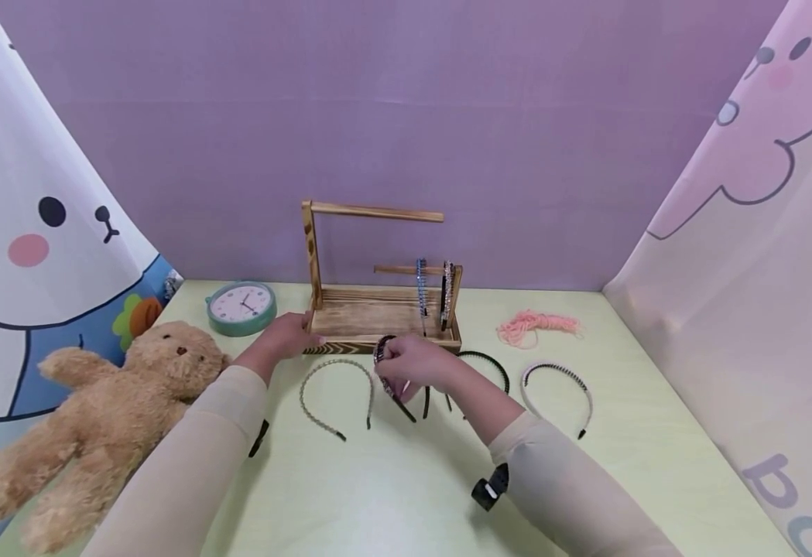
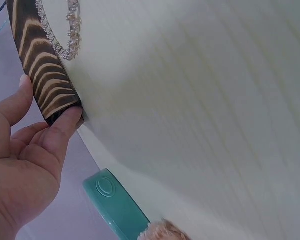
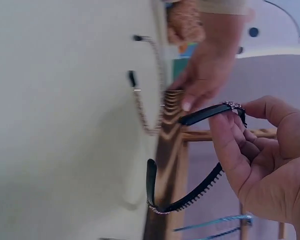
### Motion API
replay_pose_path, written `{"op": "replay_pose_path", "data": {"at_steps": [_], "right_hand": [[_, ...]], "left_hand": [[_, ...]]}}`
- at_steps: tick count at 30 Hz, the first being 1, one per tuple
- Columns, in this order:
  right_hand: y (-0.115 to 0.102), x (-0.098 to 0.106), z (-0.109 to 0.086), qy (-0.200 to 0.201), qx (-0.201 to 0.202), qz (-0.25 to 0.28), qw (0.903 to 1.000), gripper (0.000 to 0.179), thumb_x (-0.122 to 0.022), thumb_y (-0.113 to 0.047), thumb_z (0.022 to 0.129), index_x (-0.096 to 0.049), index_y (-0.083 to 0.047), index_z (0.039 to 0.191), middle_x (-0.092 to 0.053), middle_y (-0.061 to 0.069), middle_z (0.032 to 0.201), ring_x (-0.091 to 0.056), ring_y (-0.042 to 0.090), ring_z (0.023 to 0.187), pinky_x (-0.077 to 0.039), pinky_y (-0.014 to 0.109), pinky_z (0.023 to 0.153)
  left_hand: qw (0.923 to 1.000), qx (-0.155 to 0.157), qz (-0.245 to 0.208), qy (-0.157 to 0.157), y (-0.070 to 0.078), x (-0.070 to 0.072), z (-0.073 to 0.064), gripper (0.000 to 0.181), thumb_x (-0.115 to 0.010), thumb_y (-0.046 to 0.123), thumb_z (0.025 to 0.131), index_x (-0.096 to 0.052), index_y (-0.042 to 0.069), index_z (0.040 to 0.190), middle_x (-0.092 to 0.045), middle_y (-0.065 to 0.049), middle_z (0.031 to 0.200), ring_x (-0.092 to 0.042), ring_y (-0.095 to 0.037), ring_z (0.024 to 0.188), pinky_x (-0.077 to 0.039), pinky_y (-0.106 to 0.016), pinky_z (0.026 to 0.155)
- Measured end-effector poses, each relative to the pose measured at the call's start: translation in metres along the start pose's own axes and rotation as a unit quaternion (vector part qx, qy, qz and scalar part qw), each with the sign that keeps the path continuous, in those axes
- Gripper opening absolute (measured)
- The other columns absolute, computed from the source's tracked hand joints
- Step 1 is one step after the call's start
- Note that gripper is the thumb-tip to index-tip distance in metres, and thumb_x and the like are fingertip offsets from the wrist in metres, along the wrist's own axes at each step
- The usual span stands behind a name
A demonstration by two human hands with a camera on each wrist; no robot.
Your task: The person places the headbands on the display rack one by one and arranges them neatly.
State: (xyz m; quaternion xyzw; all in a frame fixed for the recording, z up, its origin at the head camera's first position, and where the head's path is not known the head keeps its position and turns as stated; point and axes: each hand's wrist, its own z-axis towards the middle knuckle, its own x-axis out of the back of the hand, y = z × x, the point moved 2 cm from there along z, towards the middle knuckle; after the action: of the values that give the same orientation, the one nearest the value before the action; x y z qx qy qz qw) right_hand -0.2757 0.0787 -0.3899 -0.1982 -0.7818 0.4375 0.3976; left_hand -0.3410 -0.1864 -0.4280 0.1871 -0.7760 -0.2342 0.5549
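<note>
In the head view a wooden rack [image 1: 364, 313] with a tray base and two rods stands at the back. My left hand [image 1: 287, 336] holds the left end of its tray; the left wrist view shows thumb and fingers on either side of the wood. My right hand [image 1: 416, 363] pinches a black headband [image 3: 200, 190] with sparkling stones in front of the tray, its ends pointing down. A blue headband [image 1: 422, 286] and a silver-and-black headband [image 1: 447, 298] hang on the rack's lower rod.
A beaded headband [image 1: 308, 379], a black headband [image 1: 499, 367] and a pale headband [image 1: 587, 387] lie on the table [image 1: 350, 495]. A green clock [image 1: 241, 309] and teddy bear [image 1: 127, 402] are left; pink yarn [image 1: 538, 325] lies right. A purple curtain [image 1: 378, 116] closes the back.
</note>
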Motion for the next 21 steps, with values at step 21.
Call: {"op": "replay_pose_path", "data": {"at_steps": [21], "right_hand": [[-0.019,0.022,0.016,0.112,0.180,0.004,0.9772,0.015,-0.059,-0.026,0.099,-0.065,-0.016,0.109,-0.068,0.005,0.103,-0.063,0.027,0.100,-0.054,0.040,0.084]], "left_hand": [[1.0000,0.001,0.000,0.004,-0.001,-0.001,0.003,0.076,-0.060,0.033,0.098,-0.019,0.004,0.156,-0.026,-0.026,0.157,-0.027,-0.046,0.142,-0.029,-0.057,0.115]]}}
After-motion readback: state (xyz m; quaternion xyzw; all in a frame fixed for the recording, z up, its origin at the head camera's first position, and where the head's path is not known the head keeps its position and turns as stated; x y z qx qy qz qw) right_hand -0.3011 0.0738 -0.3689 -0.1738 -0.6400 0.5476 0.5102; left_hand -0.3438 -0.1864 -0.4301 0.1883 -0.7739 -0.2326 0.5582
